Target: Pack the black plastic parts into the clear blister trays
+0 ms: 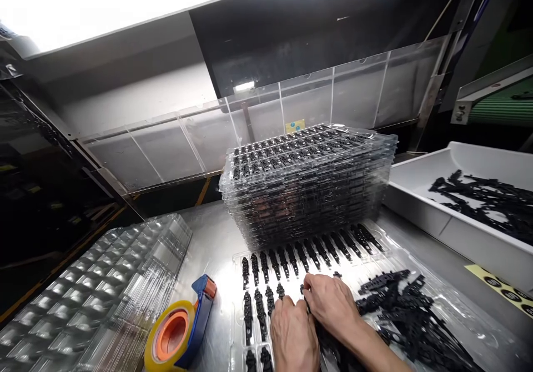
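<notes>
A clear plastic tray [239, 311] lies in front of me, with rows of slim black plastic parts [248, 313] in its slots. My left hand [293, 333] is over the middle row, fingers curled down and closed around a black part whose top end [280, 290] shows past the fingertips. Beside it, my right hand [331, 302] pinches another black part, mostly hidden under the fingers. To the right, a loose pile of black parts [410, 316] lies on the tray. The slots beneath both hands are hidden.
Behind the tray stands a tall stack of filled clear trays [308, 200]. Clear nested trays [137, 288] are at left, near a blue tape dispenser [200, 322] with yellow tape. A white bin [441, 222] of black parts and a yellow sticker strip [499, 288] are at right.
</notes>
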`<state>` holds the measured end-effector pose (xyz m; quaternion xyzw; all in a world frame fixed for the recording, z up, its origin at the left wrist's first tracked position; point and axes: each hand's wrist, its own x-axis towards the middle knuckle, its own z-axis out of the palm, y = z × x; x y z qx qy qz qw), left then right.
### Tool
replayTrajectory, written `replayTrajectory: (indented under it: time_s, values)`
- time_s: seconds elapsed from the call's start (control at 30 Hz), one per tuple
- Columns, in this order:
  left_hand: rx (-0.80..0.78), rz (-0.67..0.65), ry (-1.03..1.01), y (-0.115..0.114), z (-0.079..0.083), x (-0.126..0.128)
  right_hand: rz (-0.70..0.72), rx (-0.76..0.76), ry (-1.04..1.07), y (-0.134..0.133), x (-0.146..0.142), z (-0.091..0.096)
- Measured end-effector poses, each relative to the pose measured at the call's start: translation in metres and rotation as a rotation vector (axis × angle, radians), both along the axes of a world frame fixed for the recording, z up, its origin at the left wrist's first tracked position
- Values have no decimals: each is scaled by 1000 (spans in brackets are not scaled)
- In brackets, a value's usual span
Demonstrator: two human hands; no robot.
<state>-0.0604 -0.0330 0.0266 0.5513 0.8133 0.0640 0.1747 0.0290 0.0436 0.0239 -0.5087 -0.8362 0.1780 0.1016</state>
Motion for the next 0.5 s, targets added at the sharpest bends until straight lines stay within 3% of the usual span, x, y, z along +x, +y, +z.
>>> replayTrajectory:
  time_s: [0.27,0.5]
  values:
    - [27,13,-62,1,4,-1,44,100,-11,5,-4,-5]
    - [105,192,-175,10,16,-15,111,97,118,-2,21,-6]
